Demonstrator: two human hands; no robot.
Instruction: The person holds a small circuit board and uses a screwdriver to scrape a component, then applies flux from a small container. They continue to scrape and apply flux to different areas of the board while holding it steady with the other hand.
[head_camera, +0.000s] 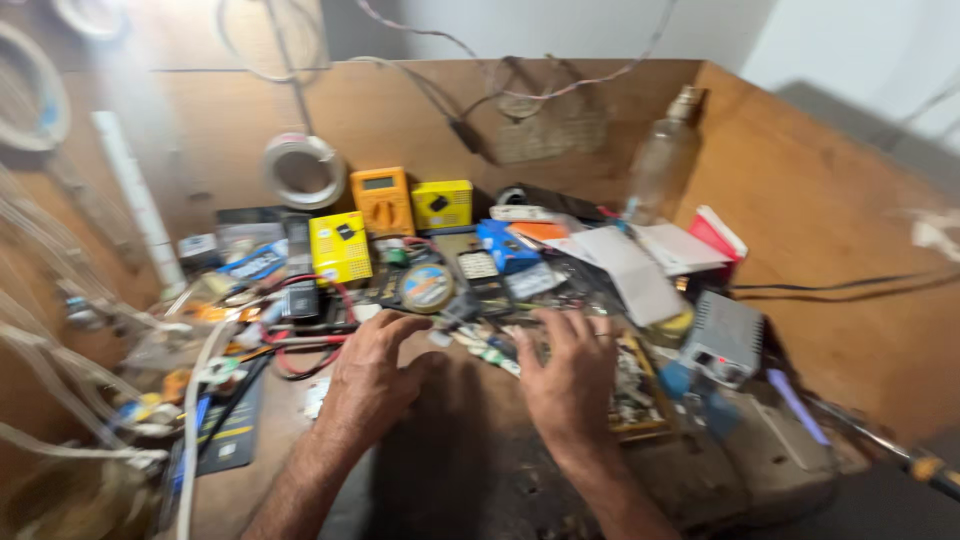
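Note:
Both my hands reach forward over a cluttered wooden workbench (830, 200). My left hand (372, 378) hovers with fingers spread and slightly curled, holding nothing, just below a round solder-wire spool (427, 287) and red leads (310, 350). My right hand (572, 372) lies palm down with fingers apart over small circuit boards and parts (490, 350), beside a tray of tiny components (635, 395). The picture is blurred, so I cannot tell whether the fingertips touch the parts.
Behind the hands stand an orange multimeter (383, 200), two yellow boxes (340, 246), a blue box (506, 245), papers (640, 265) and a clear bottle (665, 155). A grey device (723, 338) sits right. Tape roll (302, 168) and white cables (60, 330) are at the left.

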